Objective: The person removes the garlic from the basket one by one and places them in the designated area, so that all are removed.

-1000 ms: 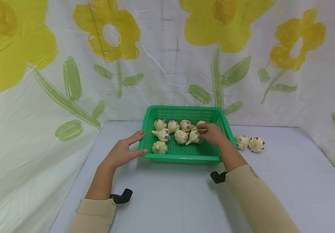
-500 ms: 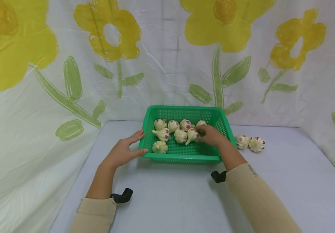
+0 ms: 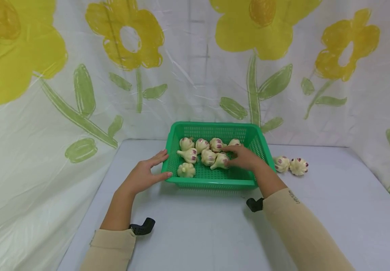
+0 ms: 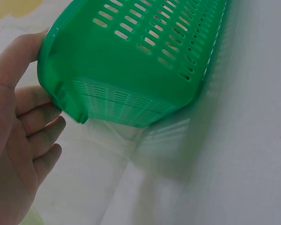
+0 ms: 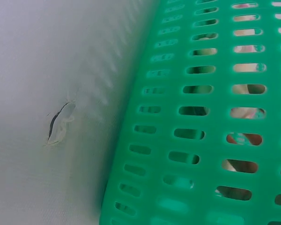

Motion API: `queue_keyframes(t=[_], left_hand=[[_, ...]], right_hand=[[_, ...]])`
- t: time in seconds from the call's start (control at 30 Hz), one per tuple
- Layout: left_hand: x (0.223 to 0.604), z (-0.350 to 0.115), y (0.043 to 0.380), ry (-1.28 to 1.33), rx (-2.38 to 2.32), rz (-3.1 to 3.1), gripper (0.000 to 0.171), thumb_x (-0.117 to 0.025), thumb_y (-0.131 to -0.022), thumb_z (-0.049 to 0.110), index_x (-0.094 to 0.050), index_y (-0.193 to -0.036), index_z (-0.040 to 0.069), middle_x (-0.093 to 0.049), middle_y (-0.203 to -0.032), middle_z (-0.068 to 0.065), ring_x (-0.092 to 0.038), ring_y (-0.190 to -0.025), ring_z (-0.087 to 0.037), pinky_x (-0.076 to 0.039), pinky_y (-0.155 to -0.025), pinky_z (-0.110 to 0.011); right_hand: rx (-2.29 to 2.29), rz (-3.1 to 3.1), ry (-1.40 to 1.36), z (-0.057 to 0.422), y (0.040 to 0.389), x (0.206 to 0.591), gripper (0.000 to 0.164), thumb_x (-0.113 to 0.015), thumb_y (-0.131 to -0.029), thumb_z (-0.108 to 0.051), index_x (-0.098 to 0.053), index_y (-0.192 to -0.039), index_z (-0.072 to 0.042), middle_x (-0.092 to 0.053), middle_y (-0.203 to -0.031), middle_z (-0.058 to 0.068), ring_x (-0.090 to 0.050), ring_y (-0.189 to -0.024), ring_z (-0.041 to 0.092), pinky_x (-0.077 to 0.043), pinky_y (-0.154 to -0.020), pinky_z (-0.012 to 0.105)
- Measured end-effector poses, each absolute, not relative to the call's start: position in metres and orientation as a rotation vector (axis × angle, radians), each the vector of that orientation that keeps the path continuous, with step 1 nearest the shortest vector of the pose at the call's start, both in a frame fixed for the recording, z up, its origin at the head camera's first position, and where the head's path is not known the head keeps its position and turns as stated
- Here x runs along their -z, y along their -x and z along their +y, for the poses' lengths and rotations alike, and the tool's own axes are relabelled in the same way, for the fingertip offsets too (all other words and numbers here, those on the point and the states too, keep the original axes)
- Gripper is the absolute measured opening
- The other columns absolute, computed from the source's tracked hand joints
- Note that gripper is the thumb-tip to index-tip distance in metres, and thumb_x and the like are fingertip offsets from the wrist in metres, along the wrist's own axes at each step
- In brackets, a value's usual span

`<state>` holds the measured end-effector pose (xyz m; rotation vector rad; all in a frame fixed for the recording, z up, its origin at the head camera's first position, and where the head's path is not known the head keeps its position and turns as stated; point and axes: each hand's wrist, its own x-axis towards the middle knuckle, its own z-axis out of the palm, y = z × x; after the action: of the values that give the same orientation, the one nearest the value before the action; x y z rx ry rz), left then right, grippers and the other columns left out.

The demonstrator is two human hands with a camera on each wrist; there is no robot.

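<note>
A green plastic basket (image 3: 215,181) holds several white garlic bulbs with purple marks. In the head view my left hand (image 3: 144,175) is at its left side, thumb and fingers spread along the rim. The left wrist view shows that hand's thumb and fingertips touching the basket's corner rim (image 4: 49,61). My right hand (image 3: 243,157) reaches inside over the right side. Its thumb and fingers hold a garlic bulb (image 3: 220,161) by its right end, with the stem pointing left. Through the basket's slots, the right wrist view gives only glimpses of the contents.
Two garlic bulbs (image 3: 282,164) lie on the white-covered table (image 3: 195,229) just right of the basket. Behind it hangs a white curtain (image 3: 188,94) painted with yellow flowers. The table cover has a small tear (image 5: 61,123) near the basket.
The garlic bulb at my right hand has shifted slightly left and turned, its stem swinging from lower left to left. My right fingers followed slightly left. The left hand stays at the rim.
</note>
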<state>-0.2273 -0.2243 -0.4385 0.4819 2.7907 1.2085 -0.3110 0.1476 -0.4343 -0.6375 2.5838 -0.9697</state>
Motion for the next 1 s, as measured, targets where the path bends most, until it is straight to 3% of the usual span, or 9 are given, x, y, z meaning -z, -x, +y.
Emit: queue_keyframes(t=[0.17,0.4,0.77,1.0], left_hand=[[0.4379,-0.2243,0.2275,-0.481,-1.209,2.786,0.083,-0.070,-0.083,0.060,-0.043,-0.150,0.021,-0.029,-0.159,0.012,-0.023,-0.150,-0.018,-0.029,-0.116,-0.053],[0.4391,-0.2251,0.2279,-0.484,-1.210,2.786,0.083,-0.070,-0.082,0.061,-0.043,-0.150,0.021,-0.029,-0.159,0.012,-0.023,-0.150,-0.017,-0.029,-0.116,-0.053],[0.4404,-0.2251,0.2282,-0.498,-1.204,2.793,0.082,-0.070,-0.083,0.061,-0.044,-0.150,0.021,-0.029,-0.159,0.012,-0.024,-0.150,-0.017,-0.030,-0.116,-0.053],[0.4395,-0.2254,0.2282,-0.496,-1.204,2.794,0.083,-0.069,-0.082,0.062,-0.043,-0.150,0.022,-0.029,-0.159,0.012,-0.023,-0.150,-0.018,-0.029,-0.116,-0.054]], right_hand=[[0.890,2.557,0.740,0.1457,0.3114,0.4347,0.067,-0.072,-0.089,-0.009,-0.043,-0.149,-0.006,-0.041,-0.153,0.018,-0.044,-0.134,0.043,-0.045,-0.102,0.055],[0.915,2.533,0.699,0.1446,0.3091,0.4344,0.067,-0.073,-0.087,-0.007,-0.045,-0.148,-0.006,-0.041,-0.153,0.017,-0.048,-0.132,0.042,-0.047,-0.100,0.052],[0.811,2.499,0.538,0.1437,0.3065,0.4338,0.064,-0.075,-0.087,-0.037,-0.054,-0.141,-0.009,-0.058,-0.130,0.016,-0.057,-0.111,0.029,-0.050,-0.091,0.046],[0.757,2.520,0.515,0.1423,0.3054,0.4322,0.047,-0.073,-0.087,-0.047,-0.067,-0.115,-0.011,-0.064,-0.108,0.007,-0.055,-0.091,0.020,-0.047,-0.077,0.035]])
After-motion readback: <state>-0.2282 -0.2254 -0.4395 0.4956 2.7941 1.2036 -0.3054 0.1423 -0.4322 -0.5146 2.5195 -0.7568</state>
